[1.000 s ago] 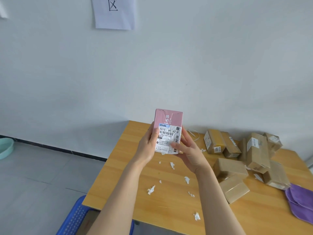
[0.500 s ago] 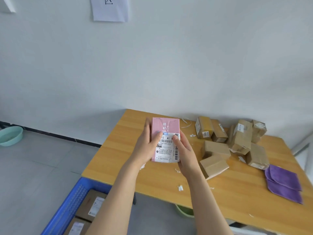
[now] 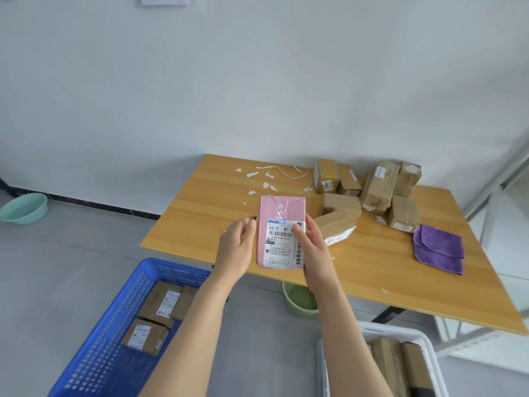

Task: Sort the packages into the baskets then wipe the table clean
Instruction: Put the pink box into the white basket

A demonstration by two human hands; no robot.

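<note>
My right hand [image 3: 313,250] grips a pink package [image 3: 279,213] with a white shipping label, thumb pressed on the label, above the near edge of the wooden table [image 3: 386,282]. My left hand [image 3: 236,247] is beside the package's left edge with relaxed fingers, barely touching it or just off it. Several brown cardboard packages [image 3: 378,187] are piled at the back right of the table. A blue basket [image 3: 94,365] on the floor at lower left holds brown packages. At lower right, a white basket [image 3: 400,332] also holds some.
A folded purple cloth [image 3: 438,247] lies on the table's right side. White paper scraps [image 3: 266,184] litter the far part of the table. A green basin [image 3: 297,299] stands under the table, a teal basin [image 3: 24,207] by the wall, a metal frame [image 3: 492,181] at right.
The pink package has come down and toward me, from chest height to just over the table's near edge. My left hand has loosened from it. My view has tilted down, showing both baskets.
</note>
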